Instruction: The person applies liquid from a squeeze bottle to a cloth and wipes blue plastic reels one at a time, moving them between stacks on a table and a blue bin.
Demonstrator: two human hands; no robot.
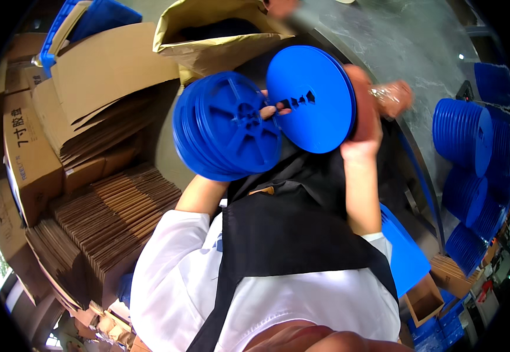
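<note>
A stack of blue plastic reels, with spoked, open faces, is held on the left above my lap. My left hand is mostly hidden behind it; a few fingertips show near the hub at the stack's right edge. On the right, a blue disc-shaped reel is tilted, its face pierced by small dark slots near the centre. My right hand is closed on its outer right edge, partly hidden by the rim. The two sets of reels nearly touch. I cannot make out which fingertips belong to which hand between them.
An open yellowish sack stands ahead. Flattened cardboard and packed cardboard sheets fill the left. Stacks of blue reels stand at the far right. Nearer lie a blue panel and a cardboard box. A blurred skin-coloured shape lies beyond my right hand.
</note>
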